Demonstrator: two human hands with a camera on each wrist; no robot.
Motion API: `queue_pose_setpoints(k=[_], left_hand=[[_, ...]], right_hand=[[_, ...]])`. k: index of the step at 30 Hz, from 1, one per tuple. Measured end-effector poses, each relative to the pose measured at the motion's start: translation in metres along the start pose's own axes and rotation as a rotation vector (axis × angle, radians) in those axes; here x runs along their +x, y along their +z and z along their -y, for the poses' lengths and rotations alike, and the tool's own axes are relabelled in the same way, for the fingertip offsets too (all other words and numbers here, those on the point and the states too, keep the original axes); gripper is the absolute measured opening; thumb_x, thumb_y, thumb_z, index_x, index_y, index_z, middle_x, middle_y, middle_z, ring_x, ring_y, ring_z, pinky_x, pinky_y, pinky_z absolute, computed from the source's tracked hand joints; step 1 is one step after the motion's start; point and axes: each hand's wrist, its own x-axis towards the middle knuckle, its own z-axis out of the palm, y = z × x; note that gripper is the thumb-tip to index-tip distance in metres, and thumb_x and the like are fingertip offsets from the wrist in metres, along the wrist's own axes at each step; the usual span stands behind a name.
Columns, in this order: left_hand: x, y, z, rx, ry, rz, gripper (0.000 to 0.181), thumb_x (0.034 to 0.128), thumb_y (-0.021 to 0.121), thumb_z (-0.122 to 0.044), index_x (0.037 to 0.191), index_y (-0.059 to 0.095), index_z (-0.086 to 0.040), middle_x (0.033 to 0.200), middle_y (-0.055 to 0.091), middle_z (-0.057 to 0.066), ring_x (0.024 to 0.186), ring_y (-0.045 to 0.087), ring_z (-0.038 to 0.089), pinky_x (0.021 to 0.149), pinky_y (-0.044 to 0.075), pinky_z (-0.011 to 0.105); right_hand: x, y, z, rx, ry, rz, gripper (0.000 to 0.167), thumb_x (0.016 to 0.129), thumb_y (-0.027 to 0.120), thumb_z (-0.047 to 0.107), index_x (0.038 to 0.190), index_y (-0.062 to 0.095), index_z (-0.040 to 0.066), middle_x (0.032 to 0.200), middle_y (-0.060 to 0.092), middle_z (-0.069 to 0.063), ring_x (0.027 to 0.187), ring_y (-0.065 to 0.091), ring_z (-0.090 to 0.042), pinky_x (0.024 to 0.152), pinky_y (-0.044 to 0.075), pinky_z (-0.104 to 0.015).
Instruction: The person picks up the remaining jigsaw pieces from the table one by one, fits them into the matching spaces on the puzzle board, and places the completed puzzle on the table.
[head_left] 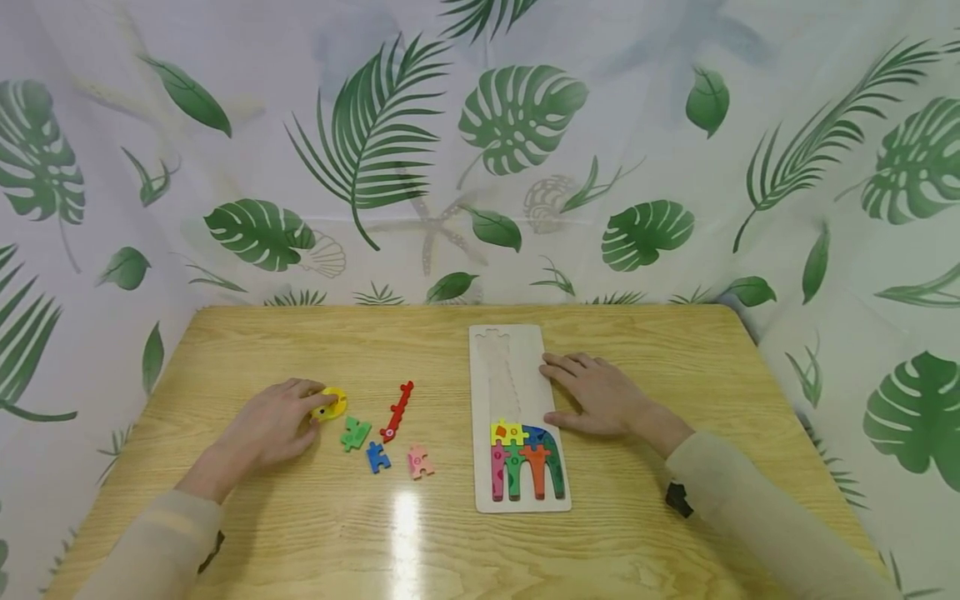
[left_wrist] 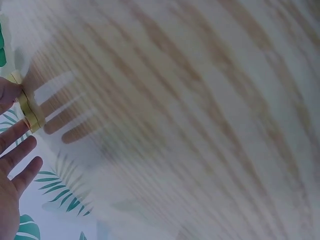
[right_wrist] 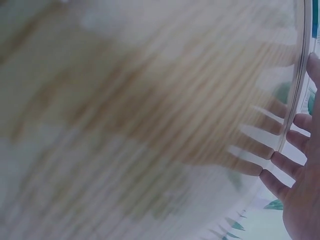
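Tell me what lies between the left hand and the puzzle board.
In the head view, a green piece, a blue piece, a red piece and a pink piece lie between the left hand and the puzzle board.

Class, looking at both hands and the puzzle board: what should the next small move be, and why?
Probably the left hand should carry the yellow piece toward the puzzle board: it pinches that piece, the upper recess is unfilled, and the right hand rests at the board's edge.

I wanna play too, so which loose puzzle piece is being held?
The loose yellow piece, pinched by the left hand; the loose red piece, green piece, blue piece and pink piece lie untouched.
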Motion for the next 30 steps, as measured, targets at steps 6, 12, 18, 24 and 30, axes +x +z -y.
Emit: queue_pose_setpoints(k=[6, 12, 18, 24, 30], left_hand=[[-0.002, 0.0, -0.002, 0.004, -0.018, -0.027, 0.042, 0.0964, 0.072, -0.029, 0.136, 0.07, -0.013, 0.136, 0.068, 0.016, 0.125, 0.066, 0.037, 0.106, 0.055, 0.056], [-0.006, -0.004, -0.01, 0.022, -0.077, -0.046, 0.046, 0.0987, 0.07, -0.038, 0.135, 0.07, -0.01, 0.135, 0.069, 0.016, 0.126, 0.065, 0.039, 0.105, 0.054, 0.06], [-0.007, -0.004, -0.016, 0.042, -0.16, -0.038, 0.055, 0.0995, 0.068, -0.045, 0.138, 0.066, -0.006, 0.133, 0.069, 0.019, 0.125, 0.065, 0.041, 0.102, 0.056, 0.06], [-0.006, -0.002, -0.023, 0.036, -0.263, -0.041, 0.065, 0.0988, 0.066, -0.053, 0.141, 0.062, -0.003, 0.128, 0.069, 0.024, 0.118, 0.066, 0.045, 0.094, 0.058, 0.061], [-0.003, -0.001, -0.027, 0.034, -0.305, -0.033, 0.067, 0.0987, 0.065, -0.055, 0.14, 0.062, -0.001, 0.124, 0.068, 0.026, 0.114, 0.065, 0.045, 0.092, 0.058, 0.062]], right_hand=[[0.0, -0.003, 0.0, 0.01, 0.0, -0.005, 0.088, 0.096, 0.052, 0.077, 0.161, 0.044, 0.018, 0.17, 0.041, -0.007, 0.15, 0.046, -0.039, 0.121, 0.04, -0.063], [0.0, -0.003, 0.0, 0.016, -0.009, -0.006, 0.088, 0.096, 0.053, 0.076, 0.161, 0.044, 0.018, 0.17, 0.041, -0.007, 0.15, 0.045, -0.039, 0.121, 0.041, -0.063], [0.0, -0.002, 0.001, 0.023, -0.011, -0.005, 0.088, 0.096, 0.052, 0.076, 0.161, 0.044, 0.017, 0.17, 0.041, -0.008, 0.15, 0.046, -0.039, 0.121, 0.04, -0.064], [0.0, -0.003, 0.001, 0.021, -0.001, 0.006, 0.088, 0.097, 0.052, 0.076, 0.162, 0.042, 0.018, 0.171, 0.039, -0.007, 0.151, 0.045, -0.038, 0.122, 0.039, -0.063], [0.001, -0.002, 0.0, 0.013, -0.002, 0.011, 0.088, 0.097, 0.051, 0.076, 0.163, 0.042, 0.019, 0.171, 0.039, -0.005, 0.152, 0.045, -0.038, 0.122, 0.039, -0.062]])
